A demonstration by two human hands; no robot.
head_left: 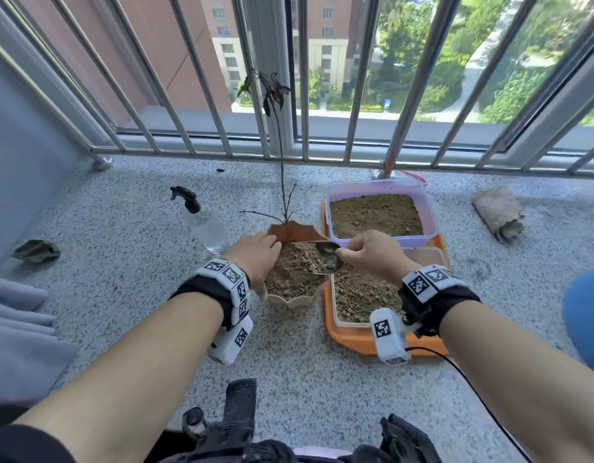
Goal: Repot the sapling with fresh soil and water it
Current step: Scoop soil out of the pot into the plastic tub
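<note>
A speckled stone floor runs up to a metal railing at twelve o'clock. At ten o'clock from the pot stands a clear spray bottle with a black trigger head, just beside the left hand. At three o'clock from the pot an orange tray carries two clear tubs: the far tub holds fine brown soil, the near tub coarser, pebbly soil. A rolled piece of brownish material lies well apart at two o'clock, and a dark crumpled scrap at nine o'clock. Grey cloth is cut off by the left edge and a blue shape by the right edge; what either is cannot be told.

The sapling stands upright at the far side of the pot, its thin stem crossing the railing bars, dark leaves drooping at the top. The stem's base is hard to make out behind the pot's scalloped far rim. Black gear at the bottom edge is partly out of frame.

The left hand rests on the pot's nine o'clock rim, fingers curled over the edge onto the soil, thumb down the outer wall. The right hand pinches the handle of a small metal scoop, whose bowl sits over the pot's soil with some dirt in it; the handle is hidden inside the fingers.
</note>
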